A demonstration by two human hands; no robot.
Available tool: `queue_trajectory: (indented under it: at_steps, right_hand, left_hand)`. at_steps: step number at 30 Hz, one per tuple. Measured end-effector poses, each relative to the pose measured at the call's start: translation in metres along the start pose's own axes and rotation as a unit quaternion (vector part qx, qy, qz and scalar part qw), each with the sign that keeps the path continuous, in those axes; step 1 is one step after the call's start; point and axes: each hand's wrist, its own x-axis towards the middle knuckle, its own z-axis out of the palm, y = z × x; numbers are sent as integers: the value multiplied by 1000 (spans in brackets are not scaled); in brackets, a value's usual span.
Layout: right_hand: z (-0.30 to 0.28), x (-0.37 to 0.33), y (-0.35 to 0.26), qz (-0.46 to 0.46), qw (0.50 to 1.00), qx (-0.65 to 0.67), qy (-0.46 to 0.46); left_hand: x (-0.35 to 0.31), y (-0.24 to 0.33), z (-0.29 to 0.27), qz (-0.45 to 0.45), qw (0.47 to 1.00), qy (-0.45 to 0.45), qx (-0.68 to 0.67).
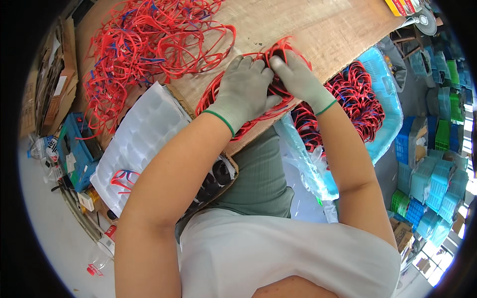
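Observation:
Both my hands wear grey gloves with green cuffs and are over a row of red eyeglass frames (pixel 211 94) at the table's near edge. My left hand (pixel 241 89) is closed over the middle of the row, its thumb stretched toward the right. Beside it my right hand (pixel 296 79) grips the right end of the row, with its fingertips partly hidden and a little blur there. Farther left lies a large tangled heap of red eyeglass frames (pixel 134 44), some with blue parts.
The wooden table (pixel 303 22) extends beyond my hands. A light blue crate (pixel 390 99) at the right holds many eyeglass frames (pixel 355 99). At the left, a white moulded tray (pixel 144 129) carries one loose eyeglass frame (pixel 124 180). Cardboard (pixel 62 79) stands at the far left; stacked crates (pixel 437 179) line the right.

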Motion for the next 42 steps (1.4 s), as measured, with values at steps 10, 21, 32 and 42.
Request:
queue_trajectory:
  at_steps: [10,21,32,42]
  right_hand:
    - [8,11,-36,108,966,-233,-34]
    - [-9,-6,-20,45,983,-137,-111]
    - [-30,-18,3,-80,940,-295,-149]
    - [-5,-17,-11,-75,954,-282,-73]
  left_hand:
    - [-11,-2,5,-28,999,12,-43]
    - [-6,-7,-15,79,995,2,59]
    - [1,-11,-19,61,993,-87,41]
    - [3,-19,-15,31,994,-104,19]
